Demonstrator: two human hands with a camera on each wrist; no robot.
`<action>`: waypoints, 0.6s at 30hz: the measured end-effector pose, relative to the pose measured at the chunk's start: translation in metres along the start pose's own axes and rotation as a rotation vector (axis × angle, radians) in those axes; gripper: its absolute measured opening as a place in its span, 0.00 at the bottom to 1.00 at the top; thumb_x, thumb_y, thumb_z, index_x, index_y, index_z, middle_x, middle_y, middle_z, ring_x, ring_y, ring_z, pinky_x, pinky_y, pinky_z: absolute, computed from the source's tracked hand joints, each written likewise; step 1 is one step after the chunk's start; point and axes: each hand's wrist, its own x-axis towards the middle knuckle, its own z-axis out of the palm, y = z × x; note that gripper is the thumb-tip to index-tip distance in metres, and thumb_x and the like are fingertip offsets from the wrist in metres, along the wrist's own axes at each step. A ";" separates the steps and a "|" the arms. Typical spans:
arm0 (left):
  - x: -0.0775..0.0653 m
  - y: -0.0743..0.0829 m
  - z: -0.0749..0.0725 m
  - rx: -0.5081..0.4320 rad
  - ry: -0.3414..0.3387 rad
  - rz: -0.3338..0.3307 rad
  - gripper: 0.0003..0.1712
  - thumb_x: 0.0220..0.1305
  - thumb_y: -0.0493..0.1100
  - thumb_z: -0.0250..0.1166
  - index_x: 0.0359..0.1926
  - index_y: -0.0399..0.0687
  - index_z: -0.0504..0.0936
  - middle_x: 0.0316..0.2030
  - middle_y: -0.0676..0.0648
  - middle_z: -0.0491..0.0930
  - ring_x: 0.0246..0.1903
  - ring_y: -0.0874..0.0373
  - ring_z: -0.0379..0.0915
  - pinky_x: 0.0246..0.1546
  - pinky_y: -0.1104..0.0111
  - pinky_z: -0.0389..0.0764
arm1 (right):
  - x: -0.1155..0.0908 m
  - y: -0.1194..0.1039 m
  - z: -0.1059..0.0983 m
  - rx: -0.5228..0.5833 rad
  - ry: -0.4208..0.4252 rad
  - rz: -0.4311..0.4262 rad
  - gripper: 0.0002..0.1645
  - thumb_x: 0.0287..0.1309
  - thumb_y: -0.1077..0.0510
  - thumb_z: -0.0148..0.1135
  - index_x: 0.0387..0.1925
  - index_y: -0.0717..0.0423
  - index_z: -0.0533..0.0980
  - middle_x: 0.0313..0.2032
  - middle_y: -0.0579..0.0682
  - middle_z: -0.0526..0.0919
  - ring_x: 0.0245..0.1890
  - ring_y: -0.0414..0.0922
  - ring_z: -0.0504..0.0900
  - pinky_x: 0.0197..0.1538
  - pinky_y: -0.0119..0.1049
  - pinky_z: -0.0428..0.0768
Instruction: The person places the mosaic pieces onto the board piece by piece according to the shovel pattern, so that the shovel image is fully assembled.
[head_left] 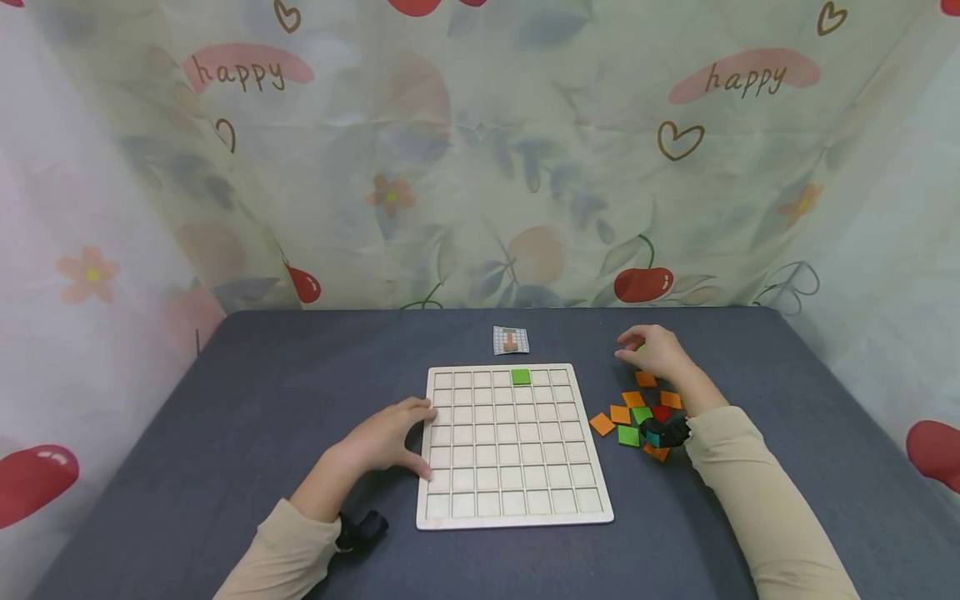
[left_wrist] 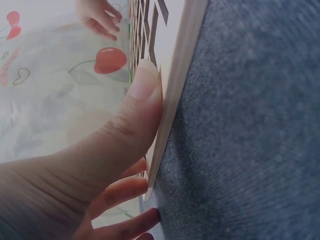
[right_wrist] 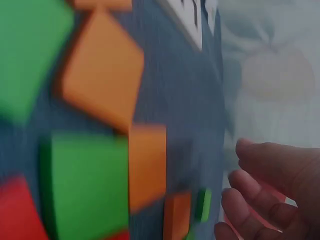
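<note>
A white square grid board (head_left: 517, 525) lies in the middle of the table, a single green tile (head_left: 521, 377) in its far row. My left hand (head_left: 390, 435) rests at the board's left edge. In the left wrist view the thumb (left_wrist: 142, 92) touches the rim, and the other fingers lie loosely along the side. Beyond the loose tiles, my right hand (head_left: 654, 350) hovers with its fingers loosely bent. A green tile (right_wrist: 204, 205) is close to those fingertips in the right wrist view, and nothing shows between thumb and fingers there.
Several orange tiles (head_left: 619, 414), green tiles (head_left: 628, 435) and a red tile (head_left: 661, 412) lie scattered right of the board, partly under the right wrist's camera (head_left: 666, 432). Behind the board is a small printed card (head_left: 511, 340). A patterned curtain (head_left: 480, 208) hangs behind the table.
</note>
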 end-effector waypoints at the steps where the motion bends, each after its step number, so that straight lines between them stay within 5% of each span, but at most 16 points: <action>1: 0.000 0.000 0.000 -0.001 0.000 -0.002 0.50 0.37 0.53 0.77 0.63 0.42 0.70 0.66 0.41 0.63 0.65 0.44 0.60 0.62 0.53 0.66 | 0.000 0.005 -0.002 -0.001 0.010 0.021 0.19 0.59 0.58 0.60 0.48 0.67 0.76 0.38 0.63 0.79 0.31 0.49 0.76 0.31 0.36 0.73; 9: 0.001 -0.001 0.000 -0.003 -0.003 -0.006 0.50 0.37 0.53 0.77 0.63 0.42 0.69 0.66 0.41 0.63 0.66 0.44 0.60 0.62 0.53 0.67 | 0.002 0.033 -0.008 0.004 0.036 0.142 0.23 0.59 0.56 0.58 0.51 0.68 0.73 0.43 0.67 0.77 0.38 0.57 0.76 0.37 0.43 0.76; 18: 0.001 -0.001 0.000 -0.004 -0.010 -0.005 0.50 0.37 0.54 0.77 0.63 0.43 0.70 0.66 0.41 0.63 0.65 0.44 0.60 0.61 0.53 0.67 | 0.005 0.038 -0.007 0.010 0.010 0.205 0.25 0.60 0.56 0.58 0.54 0.68 0.72 0.44 0.67 0.75 0.38 0.56 0.75 0.37 0.41 0.74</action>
